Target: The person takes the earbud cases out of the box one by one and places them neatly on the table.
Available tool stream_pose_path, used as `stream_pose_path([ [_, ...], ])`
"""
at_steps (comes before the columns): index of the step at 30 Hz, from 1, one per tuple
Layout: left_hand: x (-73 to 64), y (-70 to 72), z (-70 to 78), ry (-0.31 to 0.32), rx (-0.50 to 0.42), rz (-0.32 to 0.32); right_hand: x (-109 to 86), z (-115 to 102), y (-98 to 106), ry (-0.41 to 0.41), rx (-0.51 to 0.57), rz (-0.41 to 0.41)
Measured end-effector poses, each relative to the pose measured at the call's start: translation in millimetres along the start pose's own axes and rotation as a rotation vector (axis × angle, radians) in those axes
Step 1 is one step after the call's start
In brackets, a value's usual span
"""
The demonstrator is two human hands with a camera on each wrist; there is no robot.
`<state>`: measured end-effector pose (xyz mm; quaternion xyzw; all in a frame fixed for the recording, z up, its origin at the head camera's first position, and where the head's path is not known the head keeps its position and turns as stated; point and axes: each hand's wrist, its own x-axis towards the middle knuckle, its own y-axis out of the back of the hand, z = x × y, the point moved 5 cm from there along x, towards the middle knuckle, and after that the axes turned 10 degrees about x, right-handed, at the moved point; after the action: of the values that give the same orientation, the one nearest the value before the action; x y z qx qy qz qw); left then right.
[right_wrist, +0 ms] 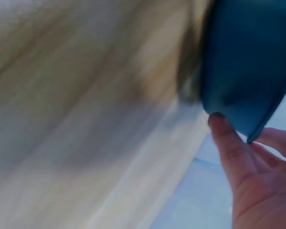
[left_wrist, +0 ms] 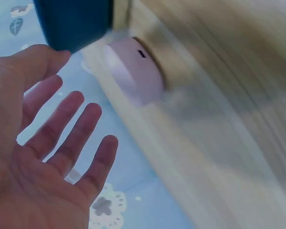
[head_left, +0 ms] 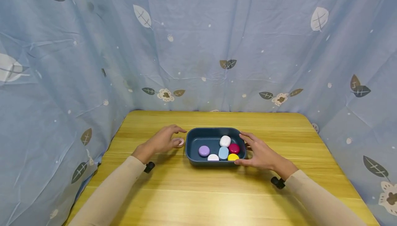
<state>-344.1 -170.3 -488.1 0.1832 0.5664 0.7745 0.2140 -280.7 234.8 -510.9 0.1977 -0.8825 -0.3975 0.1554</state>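
A dark blue rectangular box [head_left: 203, 163] with rounded corners sits on the wooden table. Across its right end spans my right hand [head_left: 262, 153], thumb at the front corner and fingers at the far rim, gripping it. In the right wrist view the thumb presses low on the box wall [right_wrist: 250, 62]. Left of the box my left hand [head_left: 159, 141] has its fingers spread and holds nothing. Close by it lies a small pale pink case [left_wrist: 136, 71] with a dark slot, like an earbud charging case; the hand partly covers it in the head view.
Several smooth rounded cases lie in the box: purple [head_left: 204, 151], light blue [head_left: 223, 153], red [head_left: 234, 148], yellow [head_left: 233, 157] and white [head_left: 225, 141]. Blue patterned curtains [head_left: 198, 46] surround the table [head_left: 198, 191] at the back and sides.
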Motion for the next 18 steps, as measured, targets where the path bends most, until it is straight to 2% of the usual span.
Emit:
stream_pose_path([
  [4, 1.1, 7.7, 14.3, -0.01, 0.023, 0.026, 0.6, -1, 1, -0.008, -0.047, -0.026],
  [9, 5.4, 17.3, 38.2, -0.052, 0.058, 0.042, 3.7, -2, 4, -0.052, -0.07, -0.069],
  [13, 11.4, 21.1, 55.6, -0.073, 0.092, 0.011, 7.5, -2, 6, -0.088, -0.074, -0.098],
  [18, 22.9, 18.4, 71.2, -0.125, 0.113, -0.061, 11.2, -1, 7, -0.096, -0.078, -0.121],
])
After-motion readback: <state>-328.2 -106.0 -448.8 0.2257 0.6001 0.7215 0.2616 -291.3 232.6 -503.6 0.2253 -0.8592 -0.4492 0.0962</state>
